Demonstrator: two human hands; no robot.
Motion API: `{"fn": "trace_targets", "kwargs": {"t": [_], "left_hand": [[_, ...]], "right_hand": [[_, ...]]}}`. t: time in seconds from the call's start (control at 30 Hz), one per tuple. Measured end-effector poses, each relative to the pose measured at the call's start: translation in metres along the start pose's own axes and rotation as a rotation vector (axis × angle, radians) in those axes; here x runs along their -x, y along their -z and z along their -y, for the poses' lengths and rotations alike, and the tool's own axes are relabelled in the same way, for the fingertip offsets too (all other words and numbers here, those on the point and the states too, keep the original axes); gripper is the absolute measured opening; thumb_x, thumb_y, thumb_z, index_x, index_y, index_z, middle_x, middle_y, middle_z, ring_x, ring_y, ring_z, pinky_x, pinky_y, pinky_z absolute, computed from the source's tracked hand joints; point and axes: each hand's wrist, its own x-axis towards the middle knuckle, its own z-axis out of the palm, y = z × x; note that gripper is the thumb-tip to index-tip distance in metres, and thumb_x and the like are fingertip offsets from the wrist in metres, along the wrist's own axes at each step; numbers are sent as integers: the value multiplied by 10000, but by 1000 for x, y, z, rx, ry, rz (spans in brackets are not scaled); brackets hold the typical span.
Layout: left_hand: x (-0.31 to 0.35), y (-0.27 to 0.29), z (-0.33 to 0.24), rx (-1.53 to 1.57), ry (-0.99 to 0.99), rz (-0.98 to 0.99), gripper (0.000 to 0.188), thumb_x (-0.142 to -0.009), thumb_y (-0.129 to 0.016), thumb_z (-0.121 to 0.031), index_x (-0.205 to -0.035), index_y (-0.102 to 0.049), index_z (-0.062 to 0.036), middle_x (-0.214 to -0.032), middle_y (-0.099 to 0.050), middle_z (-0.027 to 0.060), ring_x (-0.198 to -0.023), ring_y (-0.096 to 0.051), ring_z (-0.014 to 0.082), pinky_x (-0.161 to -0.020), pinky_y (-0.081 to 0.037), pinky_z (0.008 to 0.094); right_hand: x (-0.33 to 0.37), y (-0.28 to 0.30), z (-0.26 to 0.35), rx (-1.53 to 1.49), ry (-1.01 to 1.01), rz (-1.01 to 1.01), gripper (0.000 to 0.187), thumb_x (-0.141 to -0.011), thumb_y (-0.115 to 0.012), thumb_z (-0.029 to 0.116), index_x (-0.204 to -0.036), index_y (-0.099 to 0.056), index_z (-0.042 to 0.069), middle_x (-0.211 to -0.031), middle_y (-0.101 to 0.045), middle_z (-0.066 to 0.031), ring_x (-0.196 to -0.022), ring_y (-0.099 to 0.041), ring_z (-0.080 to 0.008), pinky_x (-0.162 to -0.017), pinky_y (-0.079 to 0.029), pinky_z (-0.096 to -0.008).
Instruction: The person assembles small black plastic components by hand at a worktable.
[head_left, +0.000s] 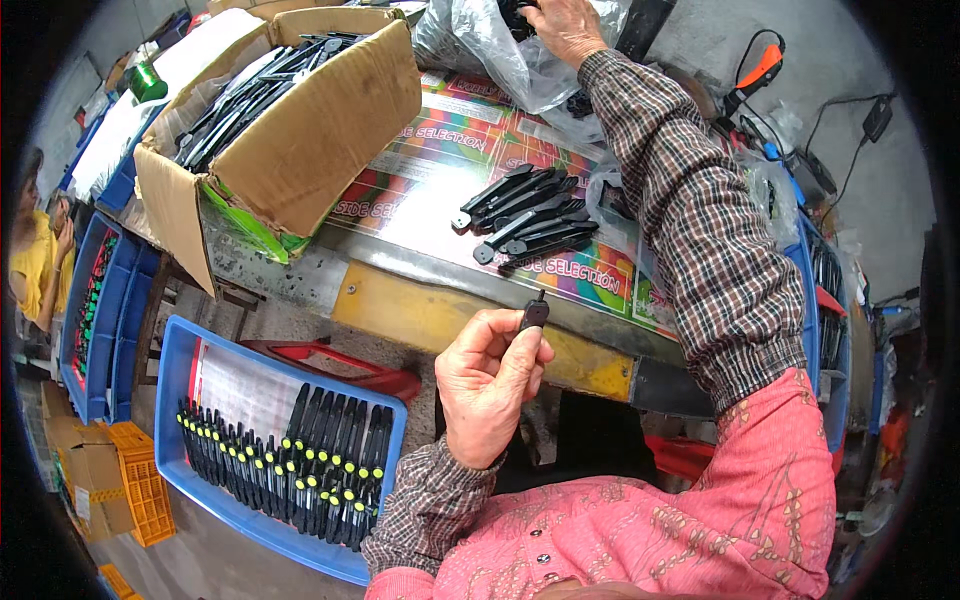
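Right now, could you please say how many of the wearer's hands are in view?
2: the left hand, pinching a black part; the right hand, at the plastic bag.

Workbench [440,315] — black parts [535,218], plastic bag [475,50], box [320,130]

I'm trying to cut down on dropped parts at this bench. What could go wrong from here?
The small black part is pinched in the fingertips of the left hand, so it might slip and fall.

The right hand is at the plastic bag, and its checked sleeve passes close to the loose pile of black pieces; drawing back could nudge some.
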Motion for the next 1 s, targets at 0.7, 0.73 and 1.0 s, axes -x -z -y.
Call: {"fn": "trace_targets", "kwargs": {"t": [0.7,0.73,1.0], "left_hand": [[34,-16,12,-13,57,90,91,-902,-580,-85,-966,-572,-20,-722,-611,68,-479,-473,64,-398,-331,169],[38,-16,14,-3,80,112,92,-905,-577,-90,-964,-571,-20,-720,-609,68,-477,-472,68,-395,-323,172],[75,-18,28,15,284,170,102,-905,-574,-77,-961,-564,8,-732,-609,59,-490,-471,52,-416,-327,167]], "right_hand": [[226,237,116,-1157,-481,568,212,-917,-543,112,-1072,-627,-5,-663,-551,23,-551,-477,-20,-486,-402,-172],[236,243,117,-1177,-506,577,212,-922,-536,113,-1076,-627,0,-667,-550,25,-555,-478,-19,-490,-405,-170],[298,264,126,-1259,-671,507,188,-925,-539,131,-1079,-562,24,-689,-571,13,-578,-516,-22,-498,-417,-158]]}}
